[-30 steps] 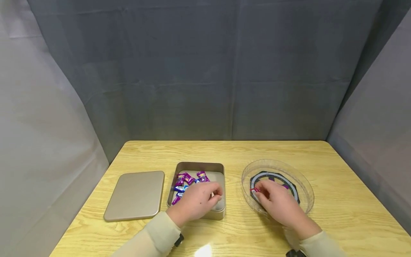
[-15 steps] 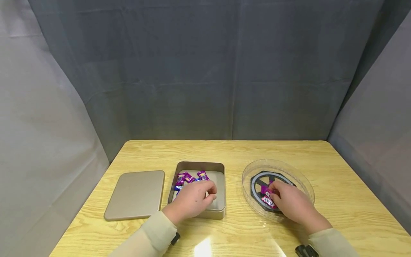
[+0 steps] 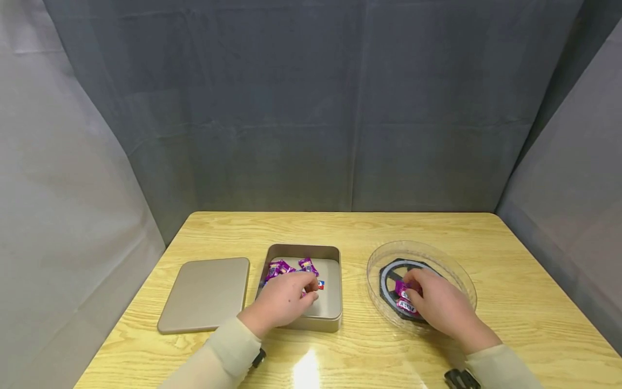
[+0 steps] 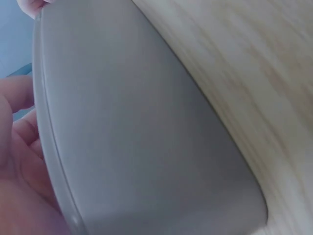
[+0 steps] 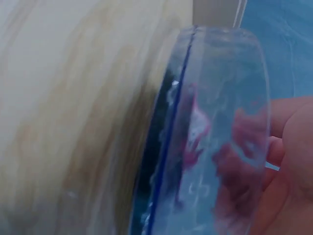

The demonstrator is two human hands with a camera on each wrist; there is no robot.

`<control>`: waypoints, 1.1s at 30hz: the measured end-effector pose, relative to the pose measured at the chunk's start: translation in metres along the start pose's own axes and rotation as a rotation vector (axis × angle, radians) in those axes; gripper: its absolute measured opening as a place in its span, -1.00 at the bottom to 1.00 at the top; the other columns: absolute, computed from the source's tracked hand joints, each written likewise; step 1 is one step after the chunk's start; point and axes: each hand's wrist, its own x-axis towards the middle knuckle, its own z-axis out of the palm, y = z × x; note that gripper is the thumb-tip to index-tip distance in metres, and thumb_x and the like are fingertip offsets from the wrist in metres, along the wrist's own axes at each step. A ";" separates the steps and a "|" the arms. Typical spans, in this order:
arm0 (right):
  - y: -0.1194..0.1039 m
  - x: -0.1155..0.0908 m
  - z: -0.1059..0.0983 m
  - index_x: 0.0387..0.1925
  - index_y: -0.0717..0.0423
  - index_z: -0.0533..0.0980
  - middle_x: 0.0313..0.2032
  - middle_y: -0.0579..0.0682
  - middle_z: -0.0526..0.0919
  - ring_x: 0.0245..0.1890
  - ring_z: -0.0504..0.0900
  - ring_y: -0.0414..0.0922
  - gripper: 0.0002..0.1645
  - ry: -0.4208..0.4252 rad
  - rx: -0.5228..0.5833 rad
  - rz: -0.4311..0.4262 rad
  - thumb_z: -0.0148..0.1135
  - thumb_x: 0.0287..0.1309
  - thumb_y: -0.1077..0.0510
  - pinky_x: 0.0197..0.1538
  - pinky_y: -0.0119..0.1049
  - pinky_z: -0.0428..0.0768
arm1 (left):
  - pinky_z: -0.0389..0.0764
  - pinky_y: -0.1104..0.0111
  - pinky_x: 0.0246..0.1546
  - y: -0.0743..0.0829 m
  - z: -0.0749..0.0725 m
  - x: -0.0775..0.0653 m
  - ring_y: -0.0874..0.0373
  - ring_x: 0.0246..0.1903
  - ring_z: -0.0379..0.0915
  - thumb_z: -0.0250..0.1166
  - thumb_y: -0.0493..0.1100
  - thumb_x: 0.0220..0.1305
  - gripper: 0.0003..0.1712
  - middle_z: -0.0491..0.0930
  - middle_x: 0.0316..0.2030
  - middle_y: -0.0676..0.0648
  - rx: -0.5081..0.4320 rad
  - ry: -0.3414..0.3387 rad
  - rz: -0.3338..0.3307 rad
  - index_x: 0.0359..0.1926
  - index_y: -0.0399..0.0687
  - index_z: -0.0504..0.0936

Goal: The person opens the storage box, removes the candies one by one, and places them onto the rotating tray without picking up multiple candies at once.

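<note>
Left hand [image 3: 284, 300] over the tin [image 3: 316, 323] and right hand [image 3: 439, 302] at sweets [image 3: 406, 306] in the dish [image 3: 413, 249] toward the surface [image 3: 353, 292]'s right edge, each grip indeterminate; slick wrappers could cause drops.

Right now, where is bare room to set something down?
The table has bare wood right of the bowl and behind lid, tin and bowl; a narrow strip separates tin from bowl. More lies in front, between the sleeves.

Crowded: the tin, with sweets and the left hand, and the bowl, with sweets and the right hand.
</note>
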 end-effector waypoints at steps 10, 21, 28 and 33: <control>-0.020 0.006 0.000 -0.18 -0.02 0.56 -0.41 -0.20 0.52 -0.48 0.43 -0.27 -0.81 0.047 0.064 -0.082 0.29 0.13 0.14 -0.39 -0.22 0.51 | 0.48 0.33 -0.47 -0.016 -0.005 -0.001 0.37 -0.50 0.35 0.27 -0.01 0.22 -0.93 0.47 -0.50 0.29 0.121 -0.065 -0.083 -0.30 0.17 0.58; -0.037 0.010 0.000 -0.17 -0.08 0.55 -0.44 -0.28 0.49 -0.53 0.41 -0.30 -0.83 0.027 0.106 -0.131 0.24 0.16 0.10 -0.48 -0.30 0.47 | 0.42 0.29 -0.56 -0.024 0.002 0.004 0.30 -0.57 0.34 0.31 0.00 0.15 -0.89 0.43 -0.61 0.26 0.171 -0.118 -0.163 -0.41 0.19 0.53; -0.037 0.010 0.002 -0.17 -0.10 0.55 -0.45 -0.29 0.48 -0.56 0.40 -0.30 -0.83 0.030 0.092 -0.124 0.25 0.16 0.07 -0.52 -0.30 0.44 | 0.42 0.25 -0.54 -0.024 0.004 0.009 0.29 -0.58 0.33 0.36 0.02 0.08 -0.78 0.44 -0.63 0.24 0.206 -0.163 -0.216 -0.54 0.21 0.47; -0.039 0.008 0.002 -0.17 -0.13 0.53 -0.44 -0.29 0.48 -0.60 0.37 -0.28 -0.83 0.008 0.109 -0.115 0.27 0.17 0.09 -0.58 -0.30 0.42 | 0.45 0.19 -0.49 -0.023 0.006 0.013 0.27 -0.56 0.35 0.43 0.00 -0.04 -0.76 0.46 -0.59 0.21 0.208 -0.195 -0.266 -0.44 0.16 0.50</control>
